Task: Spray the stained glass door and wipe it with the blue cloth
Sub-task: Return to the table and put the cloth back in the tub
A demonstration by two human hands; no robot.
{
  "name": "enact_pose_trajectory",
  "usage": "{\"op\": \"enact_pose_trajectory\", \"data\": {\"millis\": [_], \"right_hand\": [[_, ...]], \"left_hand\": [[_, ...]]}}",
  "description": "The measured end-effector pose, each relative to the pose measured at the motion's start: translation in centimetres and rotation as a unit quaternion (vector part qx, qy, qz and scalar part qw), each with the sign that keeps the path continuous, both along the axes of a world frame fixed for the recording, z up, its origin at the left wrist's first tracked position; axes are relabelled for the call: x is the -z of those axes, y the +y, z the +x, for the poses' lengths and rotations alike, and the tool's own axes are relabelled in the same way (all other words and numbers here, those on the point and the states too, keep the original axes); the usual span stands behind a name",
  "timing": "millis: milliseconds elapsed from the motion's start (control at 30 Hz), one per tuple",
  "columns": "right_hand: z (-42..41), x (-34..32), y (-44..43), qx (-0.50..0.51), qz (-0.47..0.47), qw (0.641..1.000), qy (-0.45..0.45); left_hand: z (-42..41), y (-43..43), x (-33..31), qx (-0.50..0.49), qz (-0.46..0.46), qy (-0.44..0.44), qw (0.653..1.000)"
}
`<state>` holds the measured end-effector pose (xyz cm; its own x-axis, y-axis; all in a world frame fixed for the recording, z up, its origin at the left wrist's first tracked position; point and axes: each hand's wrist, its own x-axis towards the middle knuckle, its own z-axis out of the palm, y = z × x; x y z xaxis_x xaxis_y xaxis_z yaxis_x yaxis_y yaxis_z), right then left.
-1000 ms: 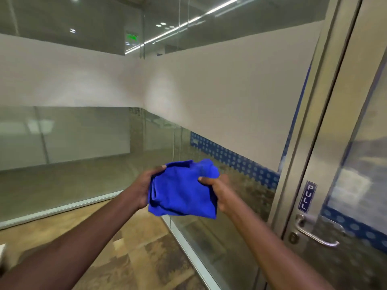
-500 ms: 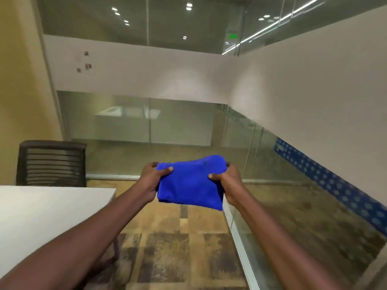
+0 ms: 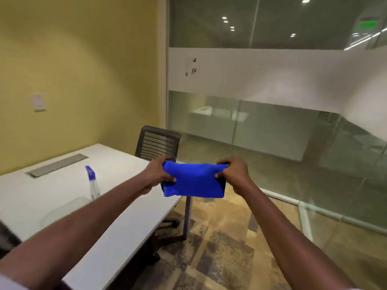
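A folded blue cloth (image 3: 193, 181) is stretched flat between both hands in front of me, above the table's far corner. My left hand (image 3: 156, 174) pinches its left edge and my right hand (image 3: 234, 174) pinches its right edge. A clear spray bottle with a blue nozzle (image 3: 92, 183) stands upright on the white table (image 3: 31, 197), to the left of my left forearm. The glass door is out of view; only fixed glass wall panels (image 3: 272, 132) with a frosted band show ahead and to the right.
A black mesh office chair (image 3: 157, 143) stands at the table's far end. A grey cable tray lid (image 3: 56, 165) is set into the tabletop. A yellow wall runs along the left. Patterned carpet (image 3: 219, 248) lies between table and glass.
My view has swung left, away from the door with its handle, past the glass wall to the table, chair and spray bottle. Both hands have kept hold of the cloth, now spread wider.
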<state>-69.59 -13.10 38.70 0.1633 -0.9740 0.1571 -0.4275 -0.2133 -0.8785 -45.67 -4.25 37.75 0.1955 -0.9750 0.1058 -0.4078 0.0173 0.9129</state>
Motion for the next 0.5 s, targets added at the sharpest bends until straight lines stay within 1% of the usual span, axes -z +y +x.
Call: {"op": "enact_pose_trajectory", "data": {"millis": [100,167,200,300,400,500], "right_hand": [[5.0,0.7,-0.1,-0.052,-0.035,0.997,0.054],[8.6,1.4,-0.2,-0.084,-0.053,0.992,0.083],[10.4,1.7,-0.2,-0.104,-0.060,0.988,0.095],[15.9,2.8,-0.7,-0.164,-0.072,0.977,0.112],[21.7,4.1,-0.8,-0.255,-0.052,0.959,0.110],[28.0,5.3,-0.8,-0.347,-0.049,0.930,0.114]], "left_hand": [[4.4,1.5,1.3,-0.034,0.004,-0.064,0.997],[7.6,2.5,2.4,-0.058,0.028,-0.112,0.992],[9.2,2.9,3.0,-0.071,0.042,-0.122,0.989],[14.2,3.9,4.4,-0.110,0.080,-0.110,0.985],[19.6,5.1,5.5,-0.125,0.140,-0.118,0.975],[25.4,6.6,6.1,-0.067,0.225,-0.119,0.965]]}}
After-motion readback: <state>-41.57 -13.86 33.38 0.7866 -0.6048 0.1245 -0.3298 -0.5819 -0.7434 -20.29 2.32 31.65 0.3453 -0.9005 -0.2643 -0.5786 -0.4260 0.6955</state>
